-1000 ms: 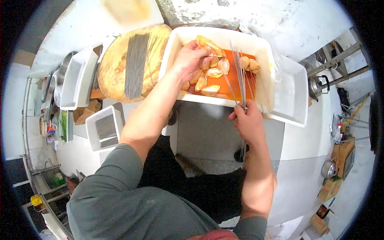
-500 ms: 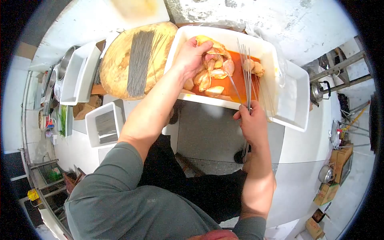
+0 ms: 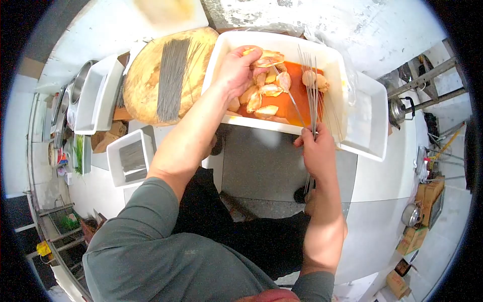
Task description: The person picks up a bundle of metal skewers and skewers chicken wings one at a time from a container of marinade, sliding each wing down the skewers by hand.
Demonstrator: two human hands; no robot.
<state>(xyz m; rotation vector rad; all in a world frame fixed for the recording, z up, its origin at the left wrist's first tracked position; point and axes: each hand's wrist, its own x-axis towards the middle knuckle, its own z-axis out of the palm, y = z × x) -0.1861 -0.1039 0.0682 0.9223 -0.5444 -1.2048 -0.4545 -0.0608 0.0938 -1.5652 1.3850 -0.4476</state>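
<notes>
A white rectangular tub holds orange marinade and several pale chicken pieces. My left hand reaches into the tub and grips one marinated chicken piece near the far wall. My right hand sits at the tub's near rim, closed around a bundle of thin metal skewers that fan upward over the marinade. One skewer slants toward the piece in my left hand.
A round wooden board left of the tub carries a pile of loose skewers. An empty white tray lies right of the tub. More white tubs stand at left; a kettle is at right.
My left hand has shifted up toward the tub's far wall with a chicken piece. The skewer bundle in my right hand has moved slightly right.
</notes>
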